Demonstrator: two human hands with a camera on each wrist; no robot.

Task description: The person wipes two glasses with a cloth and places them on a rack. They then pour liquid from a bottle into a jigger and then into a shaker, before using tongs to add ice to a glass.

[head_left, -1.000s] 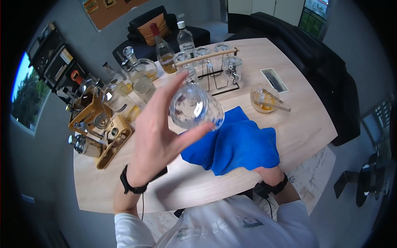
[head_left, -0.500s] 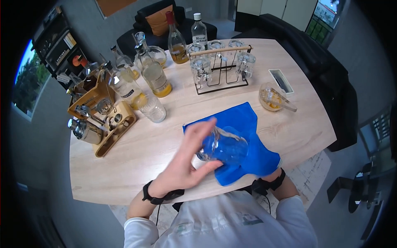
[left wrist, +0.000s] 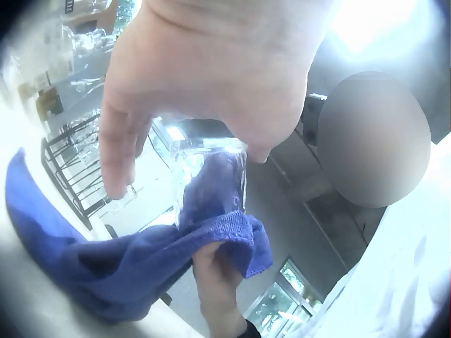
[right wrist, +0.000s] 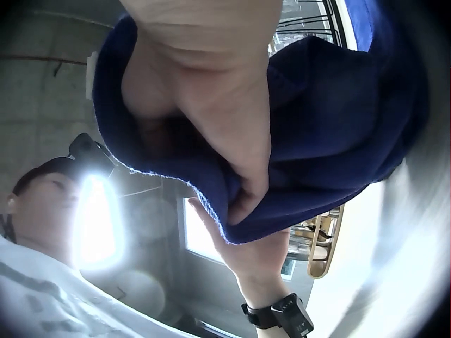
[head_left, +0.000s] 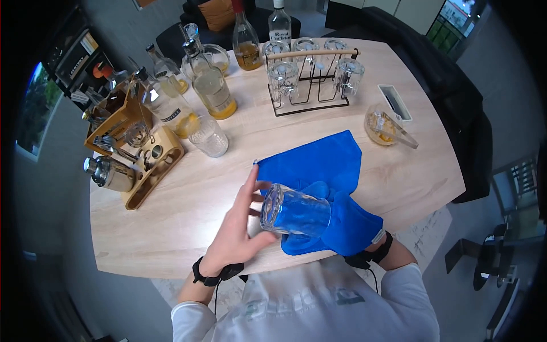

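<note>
A clear glass (head_left: 299, 211) lies sideways above the table, its open end against the blue cloth (head_left: 319, 162) and blue showing through its wall. My left hand (head_left: 232, 236) is spread beside the glass's base, fingers and thumb apart; in the left wrist view the hand (left wrist: 204, 77) is over the base of the glass (left wrist: 211, 183). The cloth covers most of my right hand (head_left: 377, 244). In the right wrist view that hand (right wrist: 211, 98) grips the cloth (right wrist: 324, 127), thumb and fingers bent into its folds.
A wire rack (head_left: 312, 107) of glasses stands at the back. Bottles (head_left: 213, 88), a lone glass (head_left: 211, 138) and a wooden bar-tool stand (head_left: 154, 176) are on the left. To the right sits a bowl with tongs (head_left: 382, 126), near a framed panel (head_left: 394, 102).
The glass has come down from the raised left hand to the cloth, its open end now against it. The left hand has lowered and loosened from the glass. The cloth is bunched around the right hand.
</note>
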